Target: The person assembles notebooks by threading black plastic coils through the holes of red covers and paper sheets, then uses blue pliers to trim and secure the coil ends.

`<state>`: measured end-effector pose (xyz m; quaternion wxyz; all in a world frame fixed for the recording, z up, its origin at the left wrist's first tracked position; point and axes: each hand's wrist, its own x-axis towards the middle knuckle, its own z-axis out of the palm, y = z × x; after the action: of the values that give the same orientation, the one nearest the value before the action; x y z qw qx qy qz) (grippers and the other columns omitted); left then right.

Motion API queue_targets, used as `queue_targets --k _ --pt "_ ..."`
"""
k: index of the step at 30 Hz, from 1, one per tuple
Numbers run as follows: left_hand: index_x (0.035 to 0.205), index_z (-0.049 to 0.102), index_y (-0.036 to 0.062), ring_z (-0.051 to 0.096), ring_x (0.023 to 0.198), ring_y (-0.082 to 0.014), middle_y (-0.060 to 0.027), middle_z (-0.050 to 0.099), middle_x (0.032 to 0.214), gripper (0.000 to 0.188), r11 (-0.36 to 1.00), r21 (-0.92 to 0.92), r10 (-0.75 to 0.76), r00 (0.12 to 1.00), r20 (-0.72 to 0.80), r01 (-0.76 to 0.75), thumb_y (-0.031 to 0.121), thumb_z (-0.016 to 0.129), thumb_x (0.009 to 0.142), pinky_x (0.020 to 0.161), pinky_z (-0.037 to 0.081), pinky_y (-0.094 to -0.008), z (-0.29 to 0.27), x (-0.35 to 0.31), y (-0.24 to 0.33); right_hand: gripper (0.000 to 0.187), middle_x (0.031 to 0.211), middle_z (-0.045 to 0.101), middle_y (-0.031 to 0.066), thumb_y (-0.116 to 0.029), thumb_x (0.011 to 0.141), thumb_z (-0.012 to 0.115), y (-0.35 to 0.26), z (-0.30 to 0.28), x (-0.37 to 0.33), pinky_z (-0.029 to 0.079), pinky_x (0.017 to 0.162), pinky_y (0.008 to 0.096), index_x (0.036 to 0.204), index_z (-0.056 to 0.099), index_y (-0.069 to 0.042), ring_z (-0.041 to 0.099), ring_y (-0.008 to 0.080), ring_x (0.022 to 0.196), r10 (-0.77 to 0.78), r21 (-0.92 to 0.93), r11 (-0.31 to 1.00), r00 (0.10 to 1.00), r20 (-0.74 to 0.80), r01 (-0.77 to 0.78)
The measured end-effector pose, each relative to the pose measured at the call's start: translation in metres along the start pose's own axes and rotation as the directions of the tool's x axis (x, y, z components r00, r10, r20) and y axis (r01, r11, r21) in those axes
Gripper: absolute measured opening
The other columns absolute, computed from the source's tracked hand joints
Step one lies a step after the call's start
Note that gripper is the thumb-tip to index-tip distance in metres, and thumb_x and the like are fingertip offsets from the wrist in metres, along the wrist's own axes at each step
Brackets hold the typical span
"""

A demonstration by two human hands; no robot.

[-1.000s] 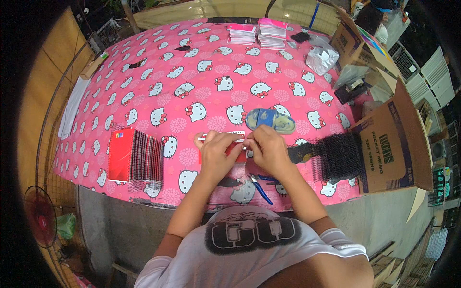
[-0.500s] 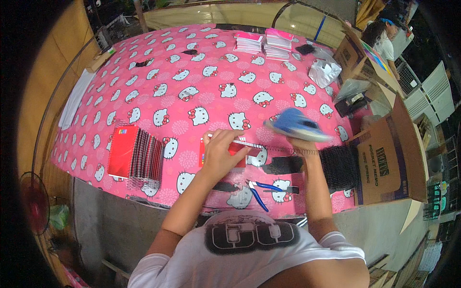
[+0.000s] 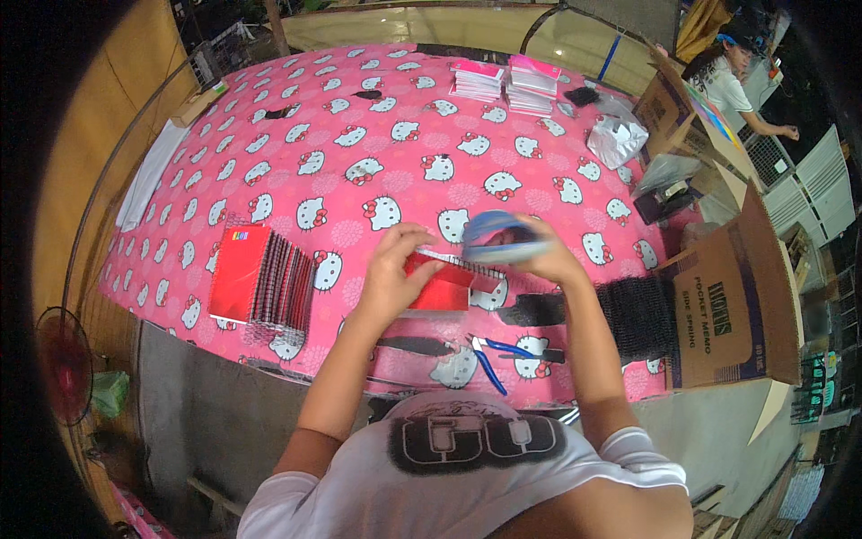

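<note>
A small red notebook [image 3: 440,295] lies on the pink table under my left hand [image 3: 395,274], whose thumb and fingers grip it near its upper edge. A dark wire coil [image 3: 483,269] runs along that edge and sticks out past its right end. My right hand [image 3: 549,258] is closed around a blue object with a pale rim [image 3: 494,238], too smeared by motion to name. It hovers just above the coil. Blue-handled cutting pliers [image 3: 509,348] rest on the table nearer to me, apart from both hands.
To the left stands a stack of spiral-bound red notebooks [image 3: 241,274]. Black coils [image 3: 633,314] are heaped at the right, beside an open cardboard box [image 3: 732,305]. Two pink-topped notebook stacks [image 3: 533,87] sit at the far side, near a crumpled plastic bag [image 3: 617,141]. Another person [image 3: 723,90] is beyond.
My right hand has brought the blue object left, over the notebook's coil. More of the red cover shows beneath my left hand. The other person's arm now reaches out.
</note>
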<state>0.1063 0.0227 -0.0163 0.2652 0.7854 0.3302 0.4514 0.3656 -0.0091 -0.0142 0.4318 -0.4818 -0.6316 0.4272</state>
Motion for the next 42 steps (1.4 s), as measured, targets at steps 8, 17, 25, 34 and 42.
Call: queue_targets --k 8,17,25,34,42 --pt "0.106 0.063 -0.0032 0.064 0.086 -0.0149 -0.0107 0.066 0.096 0.028 0.722 -0.580 -0.422 0.904 0.061 0.376 -0.004 0.068 0.079 0.074 0.054 -0.0257 -0.007 -0.017 -0.031 0.043 0.083 0.065 0.0066 0.001 0.057 0.068 0.003 0.013 0.028 0.048 0.069 0.0358 0.099 0.060 -0.006 0.062 0.0178 0.078 0.044 -0.577 0.811 0.993 -0.105 -0.097" --pt "0.099 0.066 -0.0027 0.064 0.084 -0.0164 -0.0116 0.066 0.095 0.022 0.749 -0.582 -0.340 0.938 0.070 0.316 -0.007 0.068 0.077 0.076 0.054 -0.0263 -0.015 -0.020 -0.041 0.044 0.102 0.064 0.0170 -0.009 0.066 0.066 0.025 0.011 0.017 0.049 0.079 0.0432 0.109 0.059 -0.006 0.060 0.0386 0.093 0.129 -0.595 0.674 0.862 -0.490 -0.439" --pt "0.096 0.058 -0.0012 0.060 0.092 -0.0157 -0.0106 0.062 0.101 0.025 0.569 -0.746 -0.354 0.922 0.157 0.346 -0.012 0.067 0.075 0.083 0.051 -0.0278 -0.001 -0.009 -0.031 0.055 0.105 0.050 0.0210 -0.034 0.069 0.073 0.031 0.061 -0.102 0.038 0.087 0.0478 0.107 0.052 0.000 0.045 0.0399 0.102 -0.046 -0.776 0.578 0.939 -0.340 -0.253" --pt "0.086 0.057 -0.0017 0.062 0.087 -0.0182 -0.0139 0.064 0.095 0.021 0.952 -0.251 0.064 0.917 -0.395 -0.174 -0.011 0.070 0.073 0.076 0.052 -0.0281 0.002 0.004 0.025 0.048 0.100 0.053 0.0170 -0.017 0.076 0.068 -0.007 0.100 -0.128 0.042 0.080 0.0420 0.119 0.053 0.000 0.050 0.0325 0.091 -0.054 -0.621 0.770 0.956 -0.290 -0.145" --pt "0.079 0.058 -0.0035 0.067 0.081 -0.0221 -0.0178 0.066 0.086 0.017 0.972 -0.052 0.167 0.835 -0.524 -0.227 -0.010 0.071 0.070 0.068 0.054 -0.0297 -0.013 -0.008 0.055 0.046 0.100 0.057 0.0176 -0.011 0.072 0.072 -0.095 0.111 -0.055 0.043 0.081 0.0400 0.113 0.056 0.000 0.054 0.0322 0.092 -0.482 -0.533 0.798 0.828 -0.285 0.281"
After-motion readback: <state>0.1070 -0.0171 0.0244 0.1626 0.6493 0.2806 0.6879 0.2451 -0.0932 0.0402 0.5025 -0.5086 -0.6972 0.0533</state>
